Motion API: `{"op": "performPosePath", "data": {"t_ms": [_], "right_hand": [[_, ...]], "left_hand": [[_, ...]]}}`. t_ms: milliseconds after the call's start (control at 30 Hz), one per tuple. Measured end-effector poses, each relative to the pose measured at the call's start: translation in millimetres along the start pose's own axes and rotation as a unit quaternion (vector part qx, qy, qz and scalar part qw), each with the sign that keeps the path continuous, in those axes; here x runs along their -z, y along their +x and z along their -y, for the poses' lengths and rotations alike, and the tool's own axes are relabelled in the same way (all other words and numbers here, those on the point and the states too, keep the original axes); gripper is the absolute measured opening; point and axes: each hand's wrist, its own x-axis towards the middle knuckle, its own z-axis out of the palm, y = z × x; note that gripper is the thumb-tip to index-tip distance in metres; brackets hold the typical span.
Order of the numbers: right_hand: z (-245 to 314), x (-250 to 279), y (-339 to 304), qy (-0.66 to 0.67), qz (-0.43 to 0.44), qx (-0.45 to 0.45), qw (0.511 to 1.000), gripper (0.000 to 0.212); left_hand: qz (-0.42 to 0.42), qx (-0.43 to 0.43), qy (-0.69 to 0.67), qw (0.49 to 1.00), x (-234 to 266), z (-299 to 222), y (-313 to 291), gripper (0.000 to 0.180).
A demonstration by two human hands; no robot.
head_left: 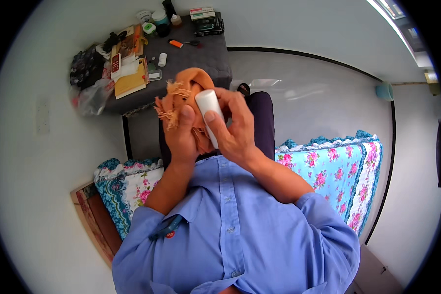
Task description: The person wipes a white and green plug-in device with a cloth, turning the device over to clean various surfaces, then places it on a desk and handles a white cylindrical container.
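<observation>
Above my lap, my left hand (180,134) is closed around a bunched orange cloth (195,76) with frayed, fringed edges. Right beside it, a smooth white cylinder (208,104), like a small bottle or tube, is gripped in my right hand (237,125). My right thumb lies across the cylinder's side, and the other fingers curl behind it. The cylinder stands slightly tilted and rests against the cloth. Its lower end reaches down between my palms, and part of the cloth is hidden behind my hands.
A grey-covered table (208,54) stands ahead on the left. On it are a small white bottle (162,60), an orange-handled tool (175,43), books (131,84), a red-and-white handset (116,65) and several jars. A flowered bedspread (323,171) lies on both sides of me.
</observation>
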Motion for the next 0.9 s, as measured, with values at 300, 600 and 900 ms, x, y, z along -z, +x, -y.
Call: {"op": "performPosePath", "data": {"t_ms": [300, 600, 900], "right_hand": [[-8.3, 8.4, 27.0, 0.110, -0.087, 0.025, 0.990, 0.034], [-5.7, -11.1, -3.8, 0.055, -0.009, -0.049, 0.997, 0.046], [3.6, 11.3, 29.6, 0.141, -0.113, 0.014, 0.983, 0.042]], "left_hand": [[0.056, 0.070, -0.047, 0.995, -21.2, -10.3, -16.8, 0.040], [-0.023, -0.002, -0.025, 0.999, -4.1, -7.0, 4.3, 0.040], [0.113, 0.110, -0.058, 0.986, -15.8, -11.2, -18.4, 0.033]]}}
